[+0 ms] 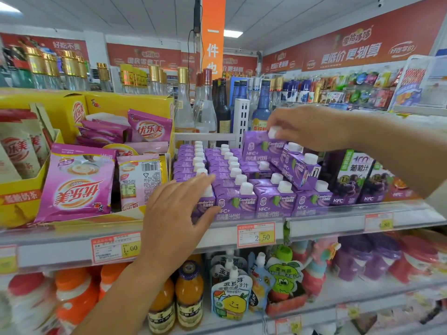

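Note:
Rows of small purple juice cartons (244,201) with white caps fill the middle of a shop shelf (326,220). My right hand (307,128) pinches the white cap of one purple carton (261,147) and holds it lifted above the rows. My left hand (176,213) lies with fingers spread on the front left carton (205,204), thumb against its face. Another carton (300,170) lies tilted on top of the rows at the right.
Yellow display boxes with pink milk-tea sachets (77,187) stand to the left. Dark grape juice cartons (350,177) stand to the right. Glass bottles (205,107) line up behind. Orange drink bottles (188,293) and pouches (229,296) fill the shelf below.

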`<state>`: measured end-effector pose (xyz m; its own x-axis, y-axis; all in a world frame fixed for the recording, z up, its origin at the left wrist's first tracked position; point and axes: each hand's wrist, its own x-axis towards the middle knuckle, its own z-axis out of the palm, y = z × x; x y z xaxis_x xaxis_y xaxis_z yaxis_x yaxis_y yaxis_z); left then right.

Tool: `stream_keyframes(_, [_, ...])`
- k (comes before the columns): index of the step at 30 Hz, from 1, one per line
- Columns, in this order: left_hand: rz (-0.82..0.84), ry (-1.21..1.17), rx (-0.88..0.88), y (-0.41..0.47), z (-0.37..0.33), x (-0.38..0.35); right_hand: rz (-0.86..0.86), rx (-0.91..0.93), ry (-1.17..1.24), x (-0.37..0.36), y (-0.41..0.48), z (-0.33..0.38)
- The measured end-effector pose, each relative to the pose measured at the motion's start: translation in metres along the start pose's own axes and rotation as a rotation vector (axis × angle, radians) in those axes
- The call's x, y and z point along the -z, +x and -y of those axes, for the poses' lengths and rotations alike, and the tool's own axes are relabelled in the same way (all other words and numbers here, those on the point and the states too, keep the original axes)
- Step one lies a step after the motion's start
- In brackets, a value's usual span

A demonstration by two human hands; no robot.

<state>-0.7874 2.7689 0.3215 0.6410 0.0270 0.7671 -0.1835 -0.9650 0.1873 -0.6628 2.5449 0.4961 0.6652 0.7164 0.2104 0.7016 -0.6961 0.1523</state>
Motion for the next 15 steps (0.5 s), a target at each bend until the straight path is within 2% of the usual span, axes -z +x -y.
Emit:
stream_keyframes(2, [-0.015, -0.128, 0.068, -0.002, -0.01, 0.009, -0.104, -0.005, 0.117, 0.003, -0.026, 0.017])
stream_keyframes(5, [0.04, -0.393, 0.115, -0.02, -0.034, 0.024, -0.155, -0.008, 0.492, -0.019, -0.064, 0.048])
stream_keyframes(8, [0.26, -0.887, 0.373, -0.048, -0.05, 0.032, -0.068, 0.0, 0.826, -0.066, -0.084, 0.078])
stream_keyframes(10, [0.313, -1.147, 0.553, -0.071, -0.046, 0.025, 0.0, -0.033, 1.018, -0.104, -0.093, 0.096])
stream_keyframes(15, [0.255, -1.291, 0.925, -0.126, -0.036, 0.008, -0.046, -0.218, 1.553, -0.188, -0.124, 0.146])
